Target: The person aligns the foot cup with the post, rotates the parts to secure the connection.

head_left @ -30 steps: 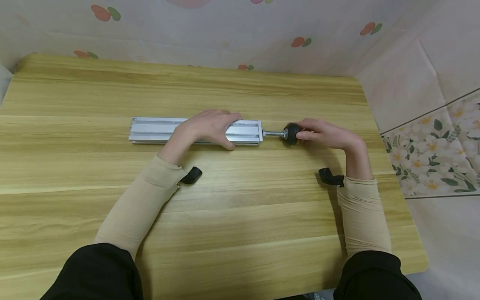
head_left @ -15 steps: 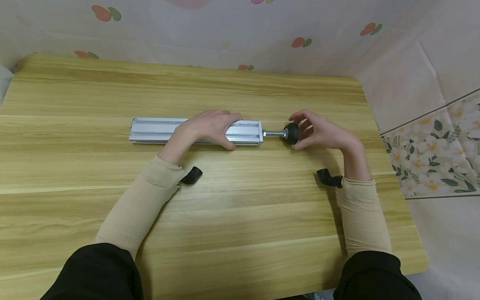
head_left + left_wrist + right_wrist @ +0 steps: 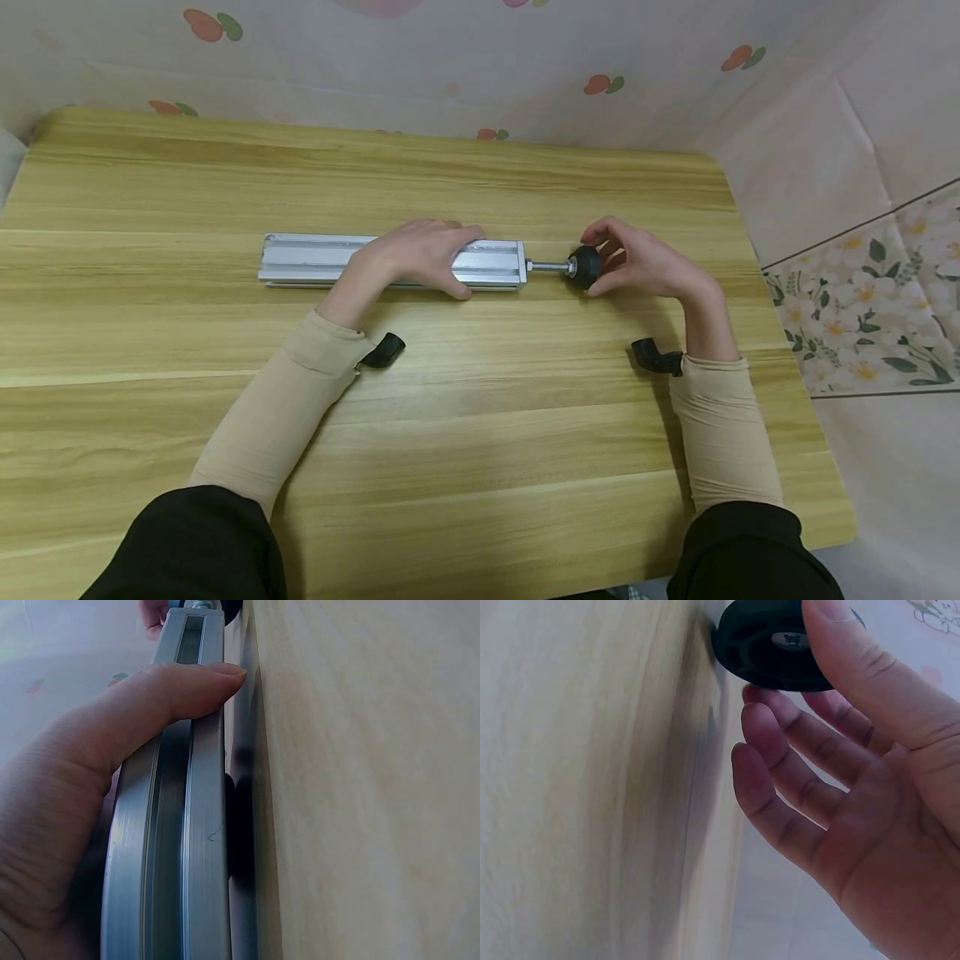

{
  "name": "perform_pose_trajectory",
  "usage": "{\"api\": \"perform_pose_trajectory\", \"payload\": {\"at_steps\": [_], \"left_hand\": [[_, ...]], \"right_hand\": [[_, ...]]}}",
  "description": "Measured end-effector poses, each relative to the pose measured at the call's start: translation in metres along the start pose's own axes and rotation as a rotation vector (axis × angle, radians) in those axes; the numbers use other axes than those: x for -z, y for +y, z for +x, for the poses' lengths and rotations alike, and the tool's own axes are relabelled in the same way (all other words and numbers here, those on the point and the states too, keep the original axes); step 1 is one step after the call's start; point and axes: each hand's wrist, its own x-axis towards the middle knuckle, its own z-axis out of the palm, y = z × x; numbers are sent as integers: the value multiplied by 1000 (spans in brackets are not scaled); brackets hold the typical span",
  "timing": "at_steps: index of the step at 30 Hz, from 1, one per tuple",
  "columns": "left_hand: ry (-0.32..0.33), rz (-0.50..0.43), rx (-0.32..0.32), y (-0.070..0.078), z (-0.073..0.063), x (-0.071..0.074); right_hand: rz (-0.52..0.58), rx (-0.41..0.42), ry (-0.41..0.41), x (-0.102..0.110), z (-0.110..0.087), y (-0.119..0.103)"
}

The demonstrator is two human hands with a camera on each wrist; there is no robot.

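A silver aluminium profile (image 3: 315, 260) lies lengthwise on the wooden table, with grooves along its sides. My left hand (image 3: 416, 257) grips it from above near its right half, the thumb (image 3: 187, 690) across the near side. Out of the profile's right end plate runs a threaded rod (image 3: 550, 267) with a nut, ending in a round black leveling foot (image 3: 582, 267). The fingers and thumb of my right hand (image 3: 641, 262) hold the rim of that foot. In the right wrist view the foot's hollow underside (image 3: 780, 656) shows, the thumb over its edge and the other fingers curled.
The wooden table (image 3: 480, 458) extends on all sides of the profile. A patterned wall covering (image 3: 450, 67) rises behind it, and a floral panel (image 3: 870, 292) stands at the right. Black wrist-worn pieces (image 3: 384, 351) project from both beige sleeves.
My right thumb has shifted from the front of the foot to its near lower rim, while the index finger has gone to its far rim. My left hand and the profile stay in place.
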Motion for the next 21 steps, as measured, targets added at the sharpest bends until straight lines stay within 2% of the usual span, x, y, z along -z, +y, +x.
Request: {"api": "perform_pose_trajectory", "payload": {"at_steps": [5, 13, 21], "left_hand": [[-1, -4, -1, 0, 0, 1], [-1, 0, -4, 0, 0, 0], [3, 5, -2, 0, -1, 0]], "right_hand": [[-36, -5, -4, 3, -2, 1], [-60, 44, -36, 5, -6, 4], [-63, 1, -119, 7, -6, 8]]}}
